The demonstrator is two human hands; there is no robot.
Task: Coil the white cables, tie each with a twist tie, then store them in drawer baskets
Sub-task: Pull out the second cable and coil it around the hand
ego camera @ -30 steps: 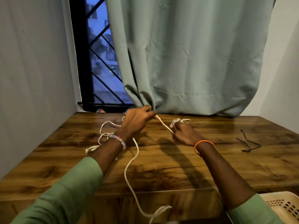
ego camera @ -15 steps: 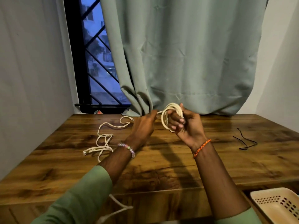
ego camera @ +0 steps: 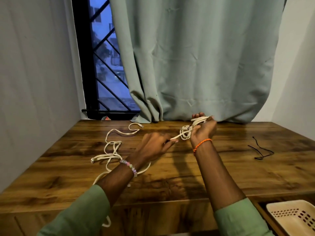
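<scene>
My right hand [ego camera: 203,129] grips a small coil of white cable [ego camera: 186,132] above the wooden table [ego camera: 221,169], with several loops wound over its fingers. A thin dark tie sticks out of the coil near the thumb. My left hand [ego camera: 156,146] pinches the free strand of that cable just left of the coil. The strand runs under my left wrist and off the table's front edge. A second white cable [ego camera: 112,150] lies loose on the table's left side. A black twist tie [ego camera: 261,149] lies at the right.
A cream perforated basket [ego camera: 293,217] sits in the open drawer at the lower right. A green curtain [ego camera: 196,62] hangs behind the table, beside a barred window [ego camera: 105,68]. Walls close in on both sides.
My right hand has lowered and tilted away with the coil. My left hand has slid back along the strand, drawing a new stretch toward the coil. The camera has tipped slightly.
</scene>
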